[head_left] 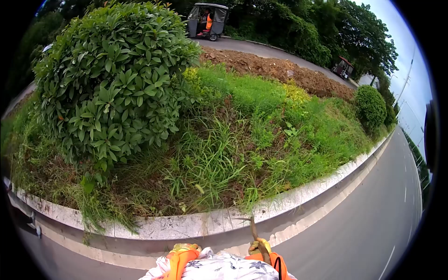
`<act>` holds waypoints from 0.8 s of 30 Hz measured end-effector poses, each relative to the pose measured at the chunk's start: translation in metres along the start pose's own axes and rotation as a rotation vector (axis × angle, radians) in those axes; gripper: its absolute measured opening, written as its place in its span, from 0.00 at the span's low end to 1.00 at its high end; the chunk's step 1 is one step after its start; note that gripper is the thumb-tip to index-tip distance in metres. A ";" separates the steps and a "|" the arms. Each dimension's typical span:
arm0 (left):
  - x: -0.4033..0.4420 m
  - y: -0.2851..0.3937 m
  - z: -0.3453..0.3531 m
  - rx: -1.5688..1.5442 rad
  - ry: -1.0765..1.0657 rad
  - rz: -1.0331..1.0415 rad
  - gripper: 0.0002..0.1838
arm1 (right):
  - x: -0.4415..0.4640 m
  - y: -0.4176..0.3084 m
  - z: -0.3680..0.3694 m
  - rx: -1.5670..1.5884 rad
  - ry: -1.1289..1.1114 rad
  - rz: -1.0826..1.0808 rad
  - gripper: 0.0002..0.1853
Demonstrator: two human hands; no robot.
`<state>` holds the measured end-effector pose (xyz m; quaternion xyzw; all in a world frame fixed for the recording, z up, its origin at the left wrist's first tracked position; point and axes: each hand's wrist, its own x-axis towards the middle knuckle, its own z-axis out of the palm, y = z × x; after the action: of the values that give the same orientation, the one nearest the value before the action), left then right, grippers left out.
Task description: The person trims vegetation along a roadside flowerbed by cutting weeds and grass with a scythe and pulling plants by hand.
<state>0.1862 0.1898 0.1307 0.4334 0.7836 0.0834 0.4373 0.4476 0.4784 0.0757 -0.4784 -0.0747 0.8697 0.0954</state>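
My right hand (260, 246), in a yellowish work glove, is closed around the wooden handle of a sickle (254, 229). Its thin blade points left over the white kerb (186, 226), close to the grass edge. Low in front of my body is my left hand (186, 247), in a yellow and orange glove; its fingers are too hidden to show whether they hold anything. Tall grass and weeds (214, 158) grow just beyond the kerb.
A large leafy bush (116, 79) stands at left, and a smaller round shrub (370, 107) at right. Behind the weeds runs a heap of brown soil (280, 70). A covered three-wheeler (207, 21) with a person in an orange vest is on the far road. Paved road (354, 228) lies at right.
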 end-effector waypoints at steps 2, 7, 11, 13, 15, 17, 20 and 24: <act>-0.005 -0.009 0.001 -0.016 0.023 -0.034 0.21 | -0.007 -0.008 0.011 0.203 -0.199 0.047 0.11; -0.014 -0.020 -0.005 -0.048 0.070 -0.100 0.22 | -0.031 -0.024 0.043 0.008 -0.164 0.094 0.14; 0.006 -0.053 0.015 -0.021 0.044 -0.087 0.24 | -0.036 -0.017 0.048 -0.313 -0.035 0.159 0.15; 0.001 -0.049 0.013 -0.033 0.022 -0.090 0.24 | -0.036 -0.009 0.043 -0.292 -0.028 0.178 0.15; 0.000 -0.044 0.006 -0.039 0.008 -0.087 0.24 | -0.034 0.002 0.041 -0.237 -0.001 0.213 0.15; -0.001 -0.039 0.002 -0.039 -0.006 -0.077 0.25 | -0.030 0.008 0.033 -0.218 -0.014 0.288 0.15; -0.002 -0.029 -0.007 -0.031 -0.030 -0.065 0.25 | -0.028 0.017 0.018 -0.218 0.074 0.222 0.14; 0.000 -0.025 -0.013 -0.020 -0.028 -0.046 0.26 | -0.026 0.012 0.011 -0.060 0.074 0.262 0.14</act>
<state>0.1611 0.1780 0.1253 0.4119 0.7863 0.0752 0.4543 0.4510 0.4601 0.1001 -0.5183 -0.0341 0.8540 -0.0305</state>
